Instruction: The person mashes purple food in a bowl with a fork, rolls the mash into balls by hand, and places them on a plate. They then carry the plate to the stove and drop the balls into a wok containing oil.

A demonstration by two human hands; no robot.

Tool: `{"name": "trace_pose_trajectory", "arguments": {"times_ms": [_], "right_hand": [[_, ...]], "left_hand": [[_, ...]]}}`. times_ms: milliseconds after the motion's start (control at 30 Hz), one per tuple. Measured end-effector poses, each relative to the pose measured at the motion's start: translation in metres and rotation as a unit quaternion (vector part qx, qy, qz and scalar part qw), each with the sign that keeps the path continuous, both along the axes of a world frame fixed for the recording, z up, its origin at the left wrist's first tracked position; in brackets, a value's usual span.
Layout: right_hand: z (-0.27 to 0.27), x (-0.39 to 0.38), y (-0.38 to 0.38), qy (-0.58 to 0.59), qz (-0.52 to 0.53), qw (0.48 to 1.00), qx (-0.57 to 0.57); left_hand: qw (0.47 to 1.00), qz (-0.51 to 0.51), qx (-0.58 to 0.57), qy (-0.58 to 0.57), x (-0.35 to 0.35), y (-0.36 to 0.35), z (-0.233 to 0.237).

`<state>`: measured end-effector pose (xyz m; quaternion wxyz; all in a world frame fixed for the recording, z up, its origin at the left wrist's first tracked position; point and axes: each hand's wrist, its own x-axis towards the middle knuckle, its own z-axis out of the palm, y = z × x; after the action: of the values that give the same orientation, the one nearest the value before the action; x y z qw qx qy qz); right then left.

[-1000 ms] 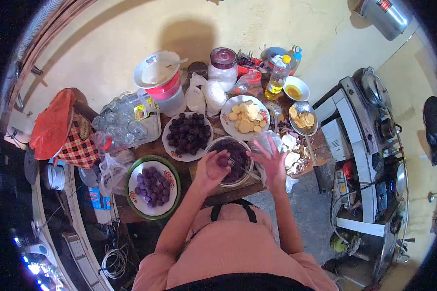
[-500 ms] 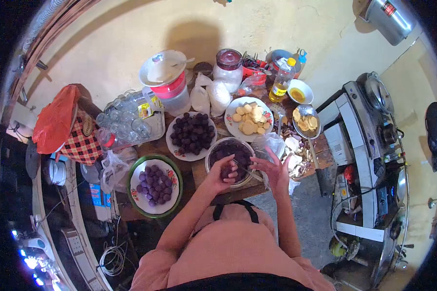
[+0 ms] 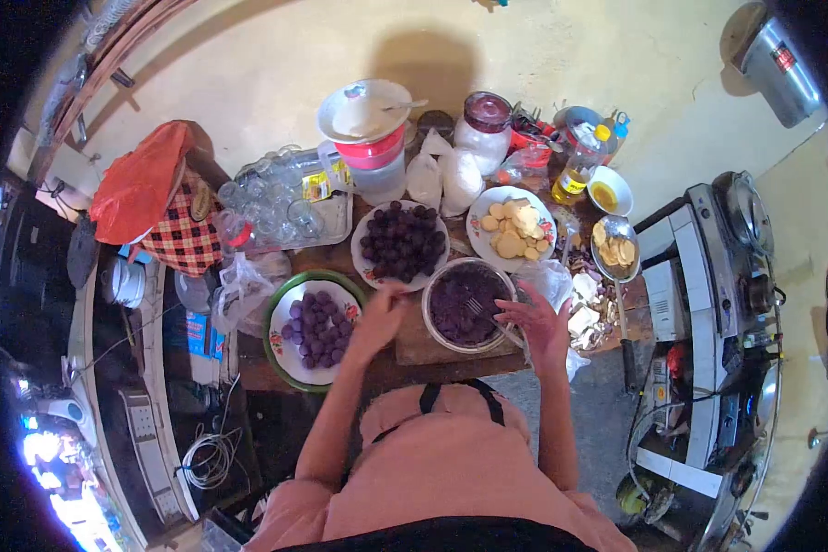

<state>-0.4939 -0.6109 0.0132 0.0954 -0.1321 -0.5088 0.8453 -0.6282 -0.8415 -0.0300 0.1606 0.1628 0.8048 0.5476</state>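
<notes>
My left hand [image 3: 382, 320] is at the front edge of a white plate [image 3: 370, 272] heaped with dark purple balls [image 3: 399, 241]. Its fingers are drawn together and slightly blurred; anything in them is hidden. A clear bowl [image 3: 428, 324] of purple mash [image 3: 457, 308] stands to its right. In the mash rests a fork [image 3: 484, 311], its handle leaning towards the bowl's right rim. Over that rim my right hand [image 3: 535, 320] has its fingers spread, next to the fork's handle. To the left, lighter purple balls [image 3: 317, 329] lie on a flowered plate [image 3: 290, 354] with a green rim beneath.
Behind the bowl are a plate of yellow slices [image 3: 517, 228], white bags [image 3: 458, 182], a lidded jar [image 3: 484, 133] and an oil bottle [image 3: 580, 170]. Glasses crowd a tray [image 3: 327, 235] at back left. Peelings [image 3: 591, 313] and a pan [image 3: 615, 250] lie right. A stove [image 3: 722, 221] stands beyond.
My left hand has left the space over the bowl and moved left to the plate of dark balls. My right hand stays by the bowl's right rim. The view has shifted left.
</notes>
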Motion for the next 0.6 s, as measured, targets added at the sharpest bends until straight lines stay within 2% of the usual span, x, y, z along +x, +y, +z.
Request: {"name": "trace_pose_trajectory", "arguments": {"times_ms": [67, 167, 300, 367, 467, 533, 567, 600], "right_hand": [[-0.001, -0.002, -0.003, -0.005, 0.007, 1.000, 0.006], [-0.003, -0.009, -0.010, 0.002, 0.031, 1.000, -0.001], [0.002, -0.020, -0.024, -0.008, 0.071, 0.997, 0.010], [0.000, -0.030, -0.036, -0.040, 0.144, 0.988, 0.035], [-0.008, -0.054, -0.071, -0.100, 0.282, 0.945, 0.131], [-0.041, -0.075, -0.104, -0.139, 0.362, 0.913, 0.126], [-0.052, -0.083, -0.124, -0.167, 0.367, 0.910, 0.101], [-0.060, -0.090, -0.143, -0.194, 0.372, 0.904, 0.075]], "left_hand": [[0.979, 0.039, -0.182, 0.080, -0.003, -0.042, 0.013], [0.946, 0.036, -0.301, 0.112, -0.008, -0.092, -0.009], [0.937, 0.094, -0.314, 0.124, 0.003, -0.109, -0.012], [0.935, 0.113, -0.286, 0.174, 0.004, -0.124, -0.012], [0.937, 0.192, -0.261, 0.128, 0.000, -0.164, -0.027], [0.932, 0.230, -0.268, 0.085, -0.006, -0.184, -0.025], [0.927, 0.250, -0.272, 0.064, -0.009, -0.192, -0.024], [0.925, 0.214, -0.283, 0.133, -0.015, -0.199, -0.027]]}}
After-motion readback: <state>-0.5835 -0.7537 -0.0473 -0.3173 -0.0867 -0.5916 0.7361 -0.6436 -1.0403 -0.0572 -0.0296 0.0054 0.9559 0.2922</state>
